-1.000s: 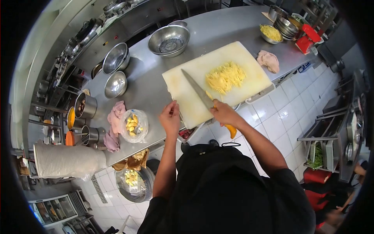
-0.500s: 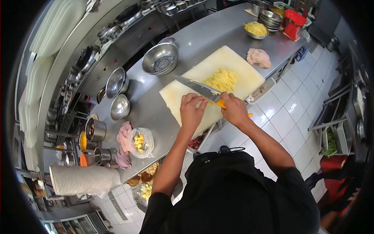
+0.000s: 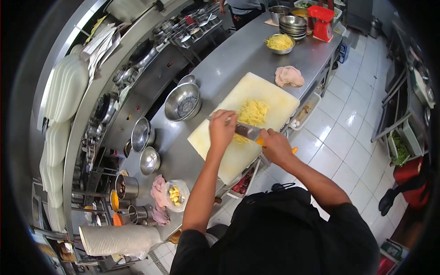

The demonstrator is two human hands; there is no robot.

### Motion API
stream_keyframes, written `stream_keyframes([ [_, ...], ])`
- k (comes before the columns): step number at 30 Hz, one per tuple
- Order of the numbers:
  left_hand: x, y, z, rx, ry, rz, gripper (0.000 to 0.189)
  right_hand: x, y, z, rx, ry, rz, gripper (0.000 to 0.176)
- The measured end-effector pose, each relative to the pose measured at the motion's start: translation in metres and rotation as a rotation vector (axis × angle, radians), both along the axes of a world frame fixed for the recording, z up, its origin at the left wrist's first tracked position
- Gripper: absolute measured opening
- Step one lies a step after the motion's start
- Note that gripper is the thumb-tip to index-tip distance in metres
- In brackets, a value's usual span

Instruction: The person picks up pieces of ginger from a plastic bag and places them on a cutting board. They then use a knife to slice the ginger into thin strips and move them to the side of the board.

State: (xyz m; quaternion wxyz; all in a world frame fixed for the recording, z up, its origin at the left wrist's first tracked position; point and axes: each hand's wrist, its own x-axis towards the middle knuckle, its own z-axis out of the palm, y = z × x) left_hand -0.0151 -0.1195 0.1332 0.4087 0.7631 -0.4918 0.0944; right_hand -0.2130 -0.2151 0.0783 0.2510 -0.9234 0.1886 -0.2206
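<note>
My right hand (image 3: 276,145) is closed around the orange handle of a broad kitchen knife (image 3: 247,131). Over the front part of the blade, my left hand (image 3: 222,128) has its fingers bent and closed against the metal, hiding most of the tip end. Beneath both is a white cutting board (image 3: 213,158). A heap of thin pale yellow shreds (image 3: 254,111) lies on it just beyond the blade, and a smaller bit of shreds (image 3: 240,138) sits on the near side of the knife.
A steel bowl of yellow shreds (image 3: 280,43), stacked bowls (image 3: 293,28) and a red scale (image 3: 321,23) stand at the table's far end. A crumpled pink cloth (image 3: 289,76) lies beyond the board. Leftward are steel bowls (image 3: 183,101) and a bag of yellow pieces (image 3: 176,195).
My left hand has moved from the blade's near edge to over its front part. The knife has turned slightly. The view has shifted, bringing a person at the far end into sight.
</note>
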Motion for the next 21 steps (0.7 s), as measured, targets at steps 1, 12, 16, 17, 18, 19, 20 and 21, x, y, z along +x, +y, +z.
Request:
stream_keyframes([
  [1,0.003,0.010,-0.002,0.027,-0.003,0.019,0.013,-0.007,-0.003,0.002,0.003,-0.003,-0.010,0.027],
  [12,0.024,-0.009,-0.033,0.343,-0.234,0.065,0.016,-0.038,-0.021,-0.018,-0.049,-0.111,0.037,0.028],
  [16,0.006,-0.043,-0.017,0.217,-0.146,0.017,0.014,-0.044,-0.005,0.012,0.042,-0.096,0.042,0.029],
  [17,0.002,-0.051,-0.010,0.159,-0.130,0.003,0.016,-0.042,-0.007,0.015,0.066,-0.080,0.026,0.029],
  [18,-0.005,-0.051,-0.002,0.160,-0.131,-0.026,0.016,-0.043,-0.009,0.015,0.075,-0.089,0.006,0.029],
  [19,-0.014,-0.048,0.007,0.162,-0.133,-0.057,0.017,-0.044,-0.011,0.015,0.085,-0.099,-0.015,0.028],
  [20,-0.023,-0.041,0.013,0.168,-0.132,-0.085,0.018,-0.046,-0.011,0.014,0.100,-0.106,-0.034,0.028],
  [21,-0.031,-0.031,0.015,0.193,-0.131,-0.077,0.019,-0.048,-0.012,0.014,0.104,-0.108,-0.047,0.027],
])
